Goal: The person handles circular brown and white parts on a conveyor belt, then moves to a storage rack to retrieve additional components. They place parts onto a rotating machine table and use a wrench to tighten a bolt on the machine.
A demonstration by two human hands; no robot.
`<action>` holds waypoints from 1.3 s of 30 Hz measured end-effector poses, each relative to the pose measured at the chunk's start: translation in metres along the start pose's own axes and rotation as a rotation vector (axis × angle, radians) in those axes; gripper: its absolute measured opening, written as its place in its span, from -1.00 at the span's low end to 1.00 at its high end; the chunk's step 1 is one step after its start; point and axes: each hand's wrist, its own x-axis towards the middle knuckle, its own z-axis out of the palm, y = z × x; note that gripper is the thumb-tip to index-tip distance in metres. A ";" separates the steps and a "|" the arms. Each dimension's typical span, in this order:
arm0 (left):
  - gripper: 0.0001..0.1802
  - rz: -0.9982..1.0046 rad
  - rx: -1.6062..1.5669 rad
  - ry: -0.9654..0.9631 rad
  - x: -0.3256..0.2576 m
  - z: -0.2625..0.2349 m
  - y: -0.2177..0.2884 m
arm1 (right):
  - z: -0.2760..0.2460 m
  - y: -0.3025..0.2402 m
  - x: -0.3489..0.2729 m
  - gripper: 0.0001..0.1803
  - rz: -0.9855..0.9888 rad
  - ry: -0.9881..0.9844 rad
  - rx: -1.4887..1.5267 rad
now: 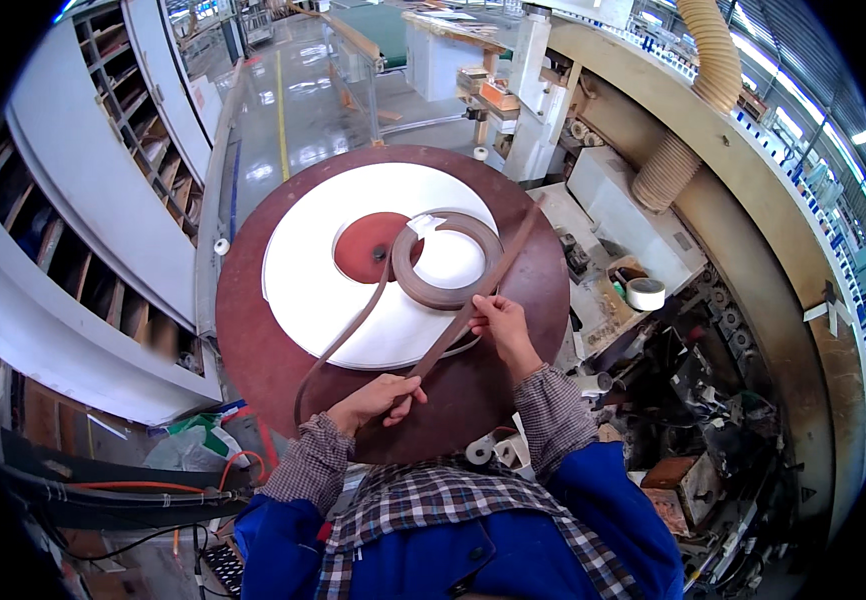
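On machine (783,205), triangular sign (807,492); on coil (443,297), white patch (425,227); hands (373,400) (503,328) hold strip (447,340).

Brown strip (445,346) (checked cuffs (555,412))

Strip (443,347) runs from left fingers (410,391) to right fingers (482,303) and on beyond, over right edge of coil (406,272). Coil just ahead of right fingers, lying on disc (298,270). Disc on worktop (261,385), ahead of left fingers. Loose length (334,350) left of left fingers, crossing disc. Right of right fingers, beyond worktop: machine (613,205), tape roll (645,294); hose (667,172) farther ahead. Far left of left fingers: shelving unit (78,180), ahead of bag (191,447).
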 end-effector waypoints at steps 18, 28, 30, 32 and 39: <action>-0.52 0.846 1.224 0.506 -0.003 0.018 -0.004 | -0.161 -0.101 0.078 -0.35 -0.536 0.223 -1.105; -0.45 0.908 1.320 0.437 0.117 -0.006 0.038 | -0.043 -0.030 -0.053 -0.53 -0.296 -0.489 -1.462; -0.22 0.892 1.343 0.534 0.164 -0.058 0.007 | -0.043 -0.029 -0.044 -0.68 -0.628 -0.459 -1.527; -0.01 0.606 1.327 0.367 0.136 -0.007 0.067 | -0.077 -0.024 -0.048 -0.75 -0.787 -0.322 -1.653; -0.02 0.725 1.543 0.430 0.168 -0.031 0.042 | -0.126 -0.020 -0.004 -0.79 -1.000 -0.153 -1.571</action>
